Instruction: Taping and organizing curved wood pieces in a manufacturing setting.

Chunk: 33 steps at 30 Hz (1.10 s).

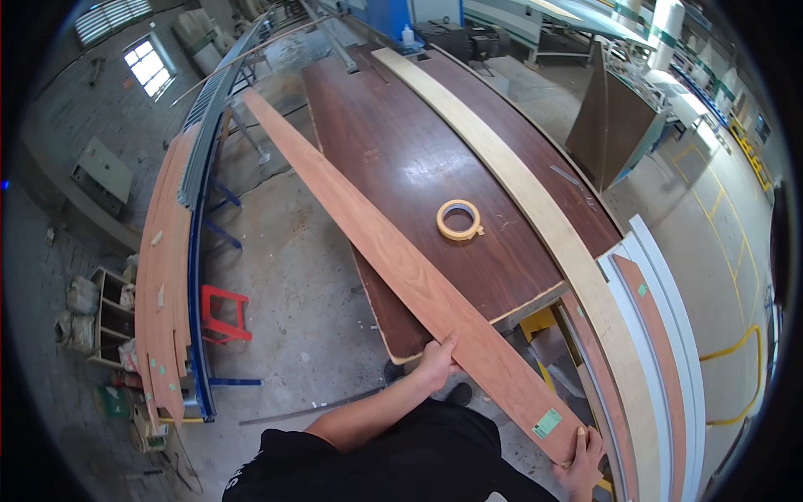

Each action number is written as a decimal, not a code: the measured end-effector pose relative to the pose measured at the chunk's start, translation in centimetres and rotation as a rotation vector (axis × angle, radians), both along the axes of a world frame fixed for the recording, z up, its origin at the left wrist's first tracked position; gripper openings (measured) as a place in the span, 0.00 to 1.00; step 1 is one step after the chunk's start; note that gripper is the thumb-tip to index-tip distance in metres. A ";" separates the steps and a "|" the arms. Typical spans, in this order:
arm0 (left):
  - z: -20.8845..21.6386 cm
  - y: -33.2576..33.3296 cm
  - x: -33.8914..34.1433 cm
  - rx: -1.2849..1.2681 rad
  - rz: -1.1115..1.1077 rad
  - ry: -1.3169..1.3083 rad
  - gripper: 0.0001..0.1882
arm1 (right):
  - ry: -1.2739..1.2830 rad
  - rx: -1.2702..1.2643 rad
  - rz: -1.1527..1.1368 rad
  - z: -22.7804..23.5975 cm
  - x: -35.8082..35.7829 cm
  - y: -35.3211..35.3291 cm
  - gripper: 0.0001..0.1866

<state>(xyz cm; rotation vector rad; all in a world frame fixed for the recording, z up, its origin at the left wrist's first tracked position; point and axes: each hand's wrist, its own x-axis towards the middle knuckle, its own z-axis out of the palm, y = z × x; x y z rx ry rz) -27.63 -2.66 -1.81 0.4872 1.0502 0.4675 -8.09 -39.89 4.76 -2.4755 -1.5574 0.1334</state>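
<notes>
Two bare hands pinch one long reddish wooden plank: the left hand has its thumb over the long edge nearer the body, and the right hand clasps the near end with a digit pressed on the upper face. Fingers under the wood are hidden, so how far each grip wraps beneath it cannot be told. Just by the right hand a green label sits on the plank, its print too small to make out. The plank runs diagonally over the near left part of a dark brown wood-grain tabletop — its near end juts past the table's front edge and its far end past the left side; whether it rests on the surface or is held just above is unclear. To its right lie a roll of yellowish tape and a long pale board whose near end reaches the dark rim of the view. Beyond that board is a thin metallic strip, hard to identify. White profiles at lower right are cut off below. Leftward stand a red plastic stool and a blue-framed rack of similar planks — the dark shoes near the body show only partly.
</notes>
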 end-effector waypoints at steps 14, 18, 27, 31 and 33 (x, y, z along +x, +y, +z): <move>-5.0 19.5 -10.7 0.456 0.402 -0.023 0.23 | -0.072 0.010 0.055 -1.4 3.2 -0.7 0.53; -6.5 24.1 -9.3 0.431 0.459 -0.081 0.24 | -0.072 -0.017 0.041 -3.2 2.8 -2.1 0.54; -6.1 30.1 -9.3 0.356 0.696 0.026 0.21 | -0.039 -0.175 0.069 -3.4 1.2 -4.1 0.48; -5.8 27.3 -10.5 0.370 0.763 -0.143 0.19 | 0.335 -0.197 -0.375 0.3 -3.2 -0.6 0.42; -4.4 25.2 -10.9 0.351 0.764 -0.196 0.18 | 0.347 -0.208 -0.450 0.2 -4.2 -1.3 0.40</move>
